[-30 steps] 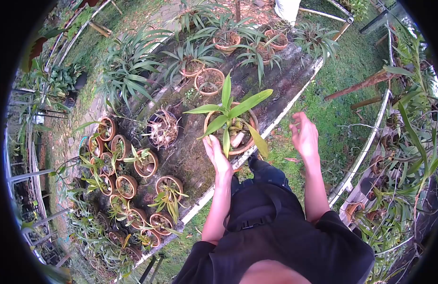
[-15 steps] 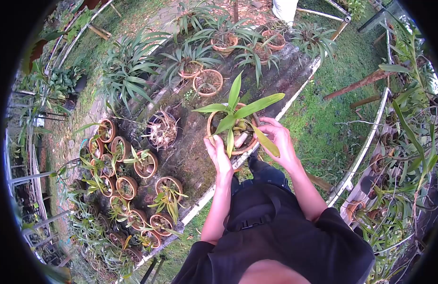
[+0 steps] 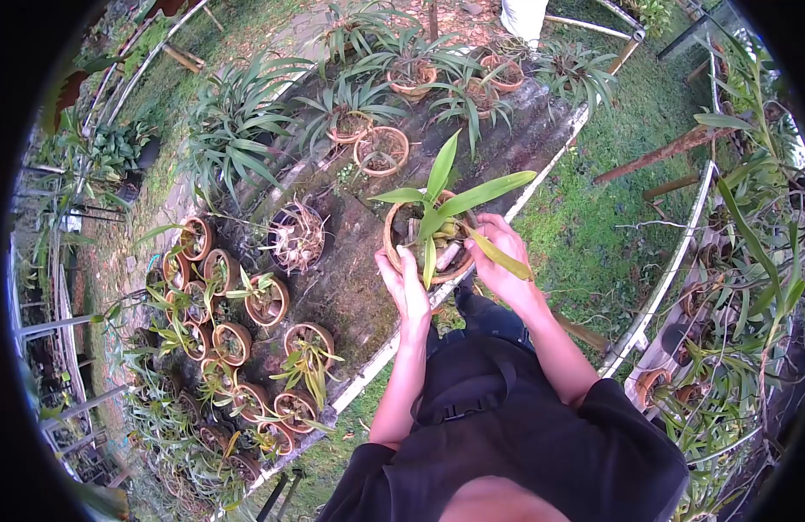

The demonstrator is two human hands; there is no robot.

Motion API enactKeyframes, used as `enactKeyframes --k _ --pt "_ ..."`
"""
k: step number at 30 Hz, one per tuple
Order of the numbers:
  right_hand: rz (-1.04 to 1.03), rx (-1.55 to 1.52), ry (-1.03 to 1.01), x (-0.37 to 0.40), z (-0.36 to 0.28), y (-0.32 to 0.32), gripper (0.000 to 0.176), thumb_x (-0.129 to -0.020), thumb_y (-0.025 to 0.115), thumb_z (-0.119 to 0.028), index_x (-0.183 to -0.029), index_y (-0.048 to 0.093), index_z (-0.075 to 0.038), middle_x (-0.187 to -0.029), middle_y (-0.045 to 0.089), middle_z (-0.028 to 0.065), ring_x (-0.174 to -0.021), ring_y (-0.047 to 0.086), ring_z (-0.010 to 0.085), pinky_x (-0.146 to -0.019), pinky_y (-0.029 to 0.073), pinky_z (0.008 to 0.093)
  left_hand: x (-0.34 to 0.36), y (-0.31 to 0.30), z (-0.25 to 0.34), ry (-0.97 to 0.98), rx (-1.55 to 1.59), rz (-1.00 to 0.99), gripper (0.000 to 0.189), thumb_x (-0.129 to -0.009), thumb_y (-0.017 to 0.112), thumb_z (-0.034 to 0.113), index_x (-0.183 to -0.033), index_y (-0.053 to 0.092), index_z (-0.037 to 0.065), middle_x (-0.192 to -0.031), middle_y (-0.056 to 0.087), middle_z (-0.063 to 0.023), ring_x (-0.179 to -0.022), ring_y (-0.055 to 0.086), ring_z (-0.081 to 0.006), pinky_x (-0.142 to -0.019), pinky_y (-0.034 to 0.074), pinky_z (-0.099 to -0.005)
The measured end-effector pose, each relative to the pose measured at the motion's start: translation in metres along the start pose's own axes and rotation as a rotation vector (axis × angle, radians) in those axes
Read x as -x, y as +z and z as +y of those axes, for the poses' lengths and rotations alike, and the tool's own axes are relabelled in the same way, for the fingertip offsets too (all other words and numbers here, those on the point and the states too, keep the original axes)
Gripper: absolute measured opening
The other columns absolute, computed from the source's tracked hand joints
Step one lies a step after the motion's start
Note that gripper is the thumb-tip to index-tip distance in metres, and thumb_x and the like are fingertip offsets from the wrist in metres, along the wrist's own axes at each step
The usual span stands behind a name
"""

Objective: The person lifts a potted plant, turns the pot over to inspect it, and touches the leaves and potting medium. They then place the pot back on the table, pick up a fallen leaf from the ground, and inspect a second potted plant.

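A round terracotta pot with a broad-leaved green plant is between my two hands, over the edge of a dark slab. My left hand grips its lower left rim, thumb on top. On the right side, my right hand holds the rim beside a yellowish leaf that hangs over the fingers. Pale chunks and thick stems show inside the pot.
Many potted plants crowd the slab at lower left, near a dark pot of pale roots. An empty-looking clay pot and spiky plants stand farther back. White-clad legs show at the top; hanging plants line the right.
The pot and its plant have turned and tilted slightly, with the leaves shifting right. My hands still hold it, and the right fingers have moved a little along the rim.
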State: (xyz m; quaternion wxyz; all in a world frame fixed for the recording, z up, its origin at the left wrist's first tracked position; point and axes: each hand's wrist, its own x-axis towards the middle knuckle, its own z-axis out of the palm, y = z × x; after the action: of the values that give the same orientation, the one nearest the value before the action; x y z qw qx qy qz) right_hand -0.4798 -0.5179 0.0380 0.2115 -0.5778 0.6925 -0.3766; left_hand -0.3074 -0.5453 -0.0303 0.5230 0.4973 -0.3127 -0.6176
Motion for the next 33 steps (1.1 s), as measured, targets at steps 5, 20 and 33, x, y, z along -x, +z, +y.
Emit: enactKeyframes --k 5,20,33 --pt "0.037 -0.169 0.24 -0.004 -0.004 -0.02 0.012 -0.099 0.057 -0.009 -0.101 0.061 0.002 -0.111 0.068 0.0205 -0.091 0.068 0.0392 -0.082 0.053 0.0463 0.009 0.016 0.014 0.032 0.051 0.16 0.036 -0.109 0.052 0.034 -0.129 0.047 0.005 -0.119 0.054 -0.0056 -0.113 0.05 -0.0134 -0.104 0.038 -0.0323" --pt "-0.201 -0.851 0.491 0.023 0.016 0.019 0.07 -0.108 0.051 -0.028 -0.164 0.011 -0.013 -0.158 0.035 0.0155 -0.125 0.058 0.0219 -0.081 0.062 0.037 0.019 0.027 0.012 0.061 0.108 0.015 0.045 -0.107 0.053 0.026 -0.143 0.035 0.007 -0.14 0.049 -0.0115 -0.13 0.047 -0.0178 -0.113 0.035 -0.0392" --pt "0.004 -0.196 0.27 -0.004 -0.022 -0.012 0.04 -0.108 0.045 -0.021 -0.144 0.052 -0.004 -0.106 0.07 0.029 -0.101 0.073 0.0356 -0.084 0.054 0.0435 0.014 0.009 0.008 0.125 0.198 -0.171 0.057 -0.109 0.049 0.029 -0.158 0.025 0.014 -0.152 0.042 -0.0083 -0.138 0.045 -0.0216 -0.113 0.041 -0.0423"
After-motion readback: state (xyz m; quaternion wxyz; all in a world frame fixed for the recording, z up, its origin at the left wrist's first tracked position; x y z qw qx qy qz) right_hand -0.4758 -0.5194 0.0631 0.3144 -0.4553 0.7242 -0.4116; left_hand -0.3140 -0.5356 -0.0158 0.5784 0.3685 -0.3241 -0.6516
